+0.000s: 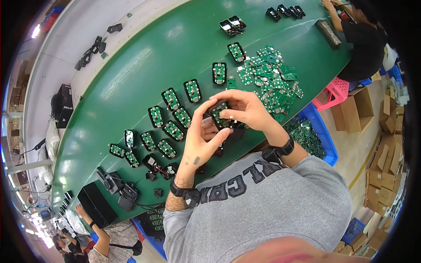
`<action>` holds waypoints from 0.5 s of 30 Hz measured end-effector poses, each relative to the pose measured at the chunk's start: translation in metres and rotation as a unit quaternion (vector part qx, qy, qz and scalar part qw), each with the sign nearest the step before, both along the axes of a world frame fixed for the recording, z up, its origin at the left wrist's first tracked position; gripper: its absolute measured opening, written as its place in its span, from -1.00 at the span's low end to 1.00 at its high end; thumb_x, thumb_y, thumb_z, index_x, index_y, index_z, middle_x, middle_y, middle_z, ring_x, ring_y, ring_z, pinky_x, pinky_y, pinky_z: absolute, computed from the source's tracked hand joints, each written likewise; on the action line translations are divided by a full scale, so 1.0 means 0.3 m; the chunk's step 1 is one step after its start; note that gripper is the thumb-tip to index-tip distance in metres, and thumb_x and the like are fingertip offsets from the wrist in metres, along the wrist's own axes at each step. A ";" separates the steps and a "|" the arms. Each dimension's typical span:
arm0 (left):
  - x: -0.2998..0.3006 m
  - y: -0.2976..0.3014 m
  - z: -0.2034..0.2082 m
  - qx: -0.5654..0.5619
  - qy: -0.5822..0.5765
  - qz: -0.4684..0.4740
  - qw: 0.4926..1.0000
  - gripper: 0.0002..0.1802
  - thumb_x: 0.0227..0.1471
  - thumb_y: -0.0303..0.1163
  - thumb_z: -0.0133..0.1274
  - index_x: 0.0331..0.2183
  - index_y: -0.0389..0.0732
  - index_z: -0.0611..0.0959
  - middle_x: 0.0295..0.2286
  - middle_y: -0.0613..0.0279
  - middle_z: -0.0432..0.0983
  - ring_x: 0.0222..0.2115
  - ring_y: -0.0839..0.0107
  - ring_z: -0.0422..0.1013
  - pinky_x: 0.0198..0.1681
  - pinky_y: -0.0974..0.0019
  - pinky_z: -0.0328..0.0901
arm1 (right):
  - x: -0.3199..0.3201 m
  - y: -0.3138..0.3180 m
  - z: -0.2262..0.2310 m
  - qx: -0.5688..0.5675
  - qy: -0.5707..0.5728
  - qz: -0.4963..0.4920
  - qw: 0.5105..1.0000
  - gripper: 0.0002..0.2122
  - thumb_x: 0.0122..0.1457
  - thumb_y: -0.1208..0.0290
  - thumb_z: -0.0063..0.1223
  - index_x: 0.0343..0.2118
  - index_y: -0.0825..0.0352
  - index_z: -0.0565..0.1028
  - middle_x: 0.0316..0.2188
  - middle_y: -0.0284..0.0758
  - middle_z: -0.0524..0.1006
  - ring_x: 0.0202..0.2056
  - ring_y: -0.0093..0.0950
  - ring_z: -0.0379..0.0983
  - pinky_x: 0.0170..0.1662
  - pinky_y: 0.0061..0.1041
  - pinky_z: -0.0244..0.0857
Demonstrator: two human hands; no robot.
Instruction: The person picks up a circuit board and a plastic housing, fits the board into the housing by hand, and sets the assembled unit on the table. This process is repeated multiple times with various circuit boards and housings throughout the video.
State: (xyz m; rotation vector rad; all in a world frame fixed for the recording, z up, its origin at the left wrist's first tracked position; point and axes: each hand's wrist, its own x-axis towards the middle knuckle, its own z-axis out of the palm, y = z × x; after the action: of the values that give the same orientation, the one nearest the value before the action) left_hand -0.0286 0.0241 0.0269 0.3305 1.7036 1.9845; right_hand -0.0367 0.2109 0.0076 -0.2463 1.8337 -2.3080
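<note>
Holding black case in left hand and right hand; maybe partway, with filled cases left of likely-unused circuit-board pile.

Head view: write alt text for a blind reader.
A person's left hand and right hand hold a black-cased circuit board over a green table. More cased boards spread leftward; loose boards are heaped to the right.

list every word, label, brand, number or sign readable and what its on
Grey shirt: large dark letters across the chest, not copied here.
Black box: pale print, too small to read.
Cardboard boxes: small marks, unreadable.
Circuit boards: any print is too small.
</note>
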 end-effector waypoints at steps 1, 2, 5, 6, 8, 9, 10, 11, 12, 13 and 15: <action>0.005 -0.006 -0.011 0.042 0.004 0.006 0.999 -0.28 0.06 -0.65 0.03 0.20 -0.09 0.17 -0.10 0.02 0.46 -0.21 0.29 0.52 -0.16 0.32 0.46 | 0.010 0.003 0.005 -0.003 -0.004 0.008 1.000 -0.62 0.07 0.67 0.13 0.00 0.41 0.46 -0.13 -0.31 0.53 -0.12 -0.57 0.48 -0.07 -0.54 0.39; -0.003 -0.009 -0.004 0.101 -0.073 0.005 0.992 -0.36 0.11 -0.58 -0.01 0.17 -0.08 0.17 -0.10 -0.02 0.45 -0.21 0.19 0.53 -0.21 0.28 0.49 | 0.017 0.008 0.015 0.046 -0.003 0.013 0.999 -0.62 0.08 0.63 0.12 0.01 0.40 0.46 -0.11 -0.30 0.53 -0.11 -0.54 0.48 -0.06 -0.52 0.39; -0.032 -0.012 -0.026 0.122 -0.144 -0.014 0.982 -0.43 0.15 -0.49 -0.02 0.12 -0.08 0.13 -0.14 -0.03 0.46 -0.21 0.12 0.53 -0.28 0.23 0.52 | 0.007 0.009 0.035 0.238 0.213 -0.065 0.946 -0.62 0.05 0.48 0.14 -0.01 0.34 0.51 -0.05 -0.24 0.54 0.01 -0.32 0.44 0.07 -0.37 0.28; -0.032 -0.017 -0.043 0.113 -0.142 0.002 0.983 -0.43 0.16 -0.50 -0.03 0.13 -0.06 0.13 -0.17 0.03 0.47 -0.22 0.14 0.54 -0.26 0.22 0.52 | -0.002 0.001 0.034 0.265 0.295 -0.118 0.911 -0.62 0.02 0.45 0.15 -0.03 0.33 0.53 -0.03 -0.22 0.53 0.05 -0.25 0.41 0.12 -0.31 0.23; -0.026 -0.008 -0.039 0.108 -0.101 0.085 0.985 -0.39 0.14 -0.48 -0.01 0.16 -0.05 0.13 -0.30 0.10 0.50 -0.35 0.32 0.54 -0.31 0.22 0.54 | -0.005 0.016 0.050 0.290 0.331 -0.136 0.888 -0.62 -0.04 0.42 0.21 -0.08 0.30 0.57 -0.03 -0.25 0.52 0.10 -0.20 0.35 0.16 -0.23 0.16; -0.023 -0.006 -0.039 0.104 -0.090 0.119 0.983 -0.37 0.13 -0.50 0.02 0.16 -0.06 0.13 -0.35 0.17 0.49 -0.40 0.46 0.49 -0.28 0.24 0.53 | -0.001 0.010 0.047 0.308 0.342 -0.128 0.878 -0.63 -0.11 0.38 0.28 -0.15 0.27 0.60 -0.08 -0.28 0.53 0.11 -0.19 0.33 0.15 -0.18 0.14; -0.021 -0.004 -0.036 0.094 -0.073 0.128 0.985 -0.34 0.13 -0.50 0.03 0.18 -0.07 0.11 -0.34 0.16 0.50 -0.38 0.46 0.49 -0.25 0.26 0.51 | 0.012 -0.008 0.054 0.319 0.347 -0.130 0.872 -0.65 -0.16 0.41 0.32 -0.21 0.25 0.63 -0.14 -0.31 0.53 0.10 -0.19 0.33 0.13 -0.20 0.16; -0.022 -0.010 -0.044 0.086 -0.052 0.111 0.989 -0.28 0.13 -0.52 0.03 0.21 -0.04 0.06 -0.24 0.11 0.49 -0.29 0.41 0.49 -0.20 0.26 0.48 | 0.010 -0.026 0.030 0.307 0.349 -0.143 0.874 -0.68 -0.17 0.45 0.32 -0.25 0.24 0.64 -0.16 -0.33 0.54 0.09 -0.20 0.33 0.12 -0.21 0.17; -0.020 -0.017 -0.050 0.077 -0.030 0.092 0.992 -0.22 0.13 -0.54 0.04 0.24 -0.01 0.00 -0.15 0.06 0.47 -0.20 0.36 0.49 -0.14 0.26 0.45 | 0.008 -0.045 0.007 0.295 0.352 -0.156 0.875 -0.70 -0.18 0.49 0.33 -0.28 0.23 0.64 -0.19 -0.34 0.54 0.07 -0.20 0.34 0.11 -0.22 0.19; -0.011 -0.018 -0.037 0.060 -0.020 0.094 0.994 -0.11 0.12 -0.53 0.08 0.30 0.00 -0.07 -0.14 0.05 0.49 -0.20 0.41 0.48 -0.19 0.38 0.40 | 0.005 -0.060 0.009 0.291 0.353 -0.151 0.876 -0.70 -0.18 0.49 0.33 -0.28 0.23 0.64 -0.19 -0.34 0.54 0.07 -0.20 0.34 0.11 -0.22 0.19; -0.009 -0.036 -0.090 0.028 0.002 0.105 0.994 -0.10 0.09 -0.50 0.13 0.30 -0.04 -0.02 -0.28 0.16 0.53 -0.32 0.52 0.46 -0.32 0.49 0.31 | 0.002 -0.088 0.015 0.262 0.319 -0.163 0.896 -0.77 -0.15 0.57 0.29 -0.34 0.25 0.64 -0.26 -0.36 0.58 0.04 -0.22 0.37 0.09 -0.24 0.20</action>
State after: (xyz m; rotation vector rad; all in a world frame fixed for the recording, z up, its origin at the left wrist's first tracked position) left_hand -0.0313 0.0135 -0.0001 0.1807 1.7490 2.1849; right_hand -0.0360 0.1846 0.0121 -0.7273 2.9373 -1.9213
